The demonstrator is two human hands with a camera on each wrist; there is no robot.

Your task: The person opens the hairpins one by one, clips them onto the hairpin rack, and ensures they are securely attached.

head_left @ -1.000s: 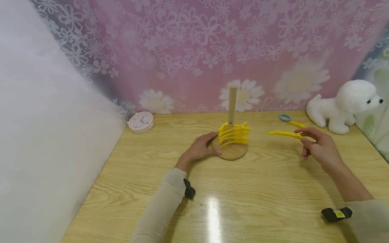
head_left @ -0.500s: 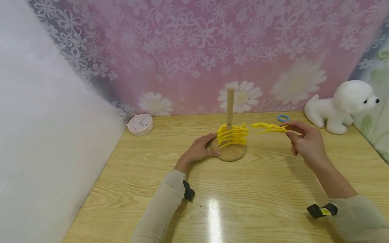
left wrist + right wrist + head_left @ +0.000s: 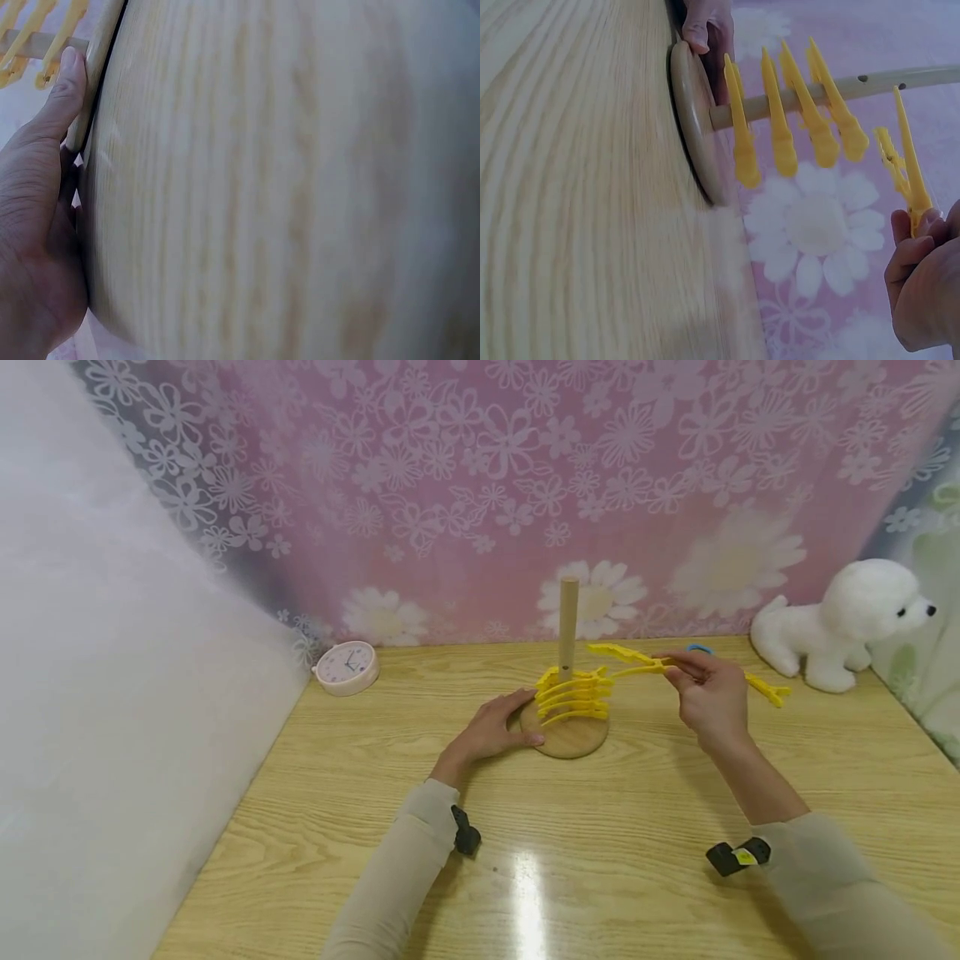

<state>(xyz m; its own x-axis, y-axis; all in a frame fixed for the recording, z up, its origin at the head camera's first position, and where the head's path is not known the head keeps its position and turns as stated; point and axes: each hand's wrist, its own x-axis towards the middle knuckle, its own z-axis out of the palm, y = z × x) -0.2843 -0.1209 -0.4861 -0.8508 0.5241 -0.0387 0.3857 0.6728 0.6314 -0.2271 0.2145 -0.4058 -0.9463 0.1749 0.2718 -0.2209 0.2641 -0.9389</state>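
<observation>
A wooden stand has an upright round post [image 3: 568, 618] on a disc base [image 3: 573, 745]. Several yellow alligator hair clips [image 3: 573, 697] are clamped one above another on the lower post. My left hand [image 3: 489, 728] holds the base's left rim, thumb on top and fingers spread around the edge. To the right of the post, my right hand [image 3: 712, 697] pinches another yellow hair clip [image 3: 907, 172] at its tail end. Its jaws are spread apart and point toward the post, just above the topmost clamped clip. In the right wrist view a gap shows between them and the post.
One more yellow clip [image 3: 771, 692] lies on the wood-grain table to the right of my right hand. A blue ring [image 3: 700, 648], partly hidden, is behind that hand. A white toy dog [image 3: 840, 622] stands back right; a pink clock [image 3: 347, 667] sits back left.
My right hand has moved left toward the post with the hair clip, and the clip's jaws have spread apart. My left hand stays on the base.
</observation>
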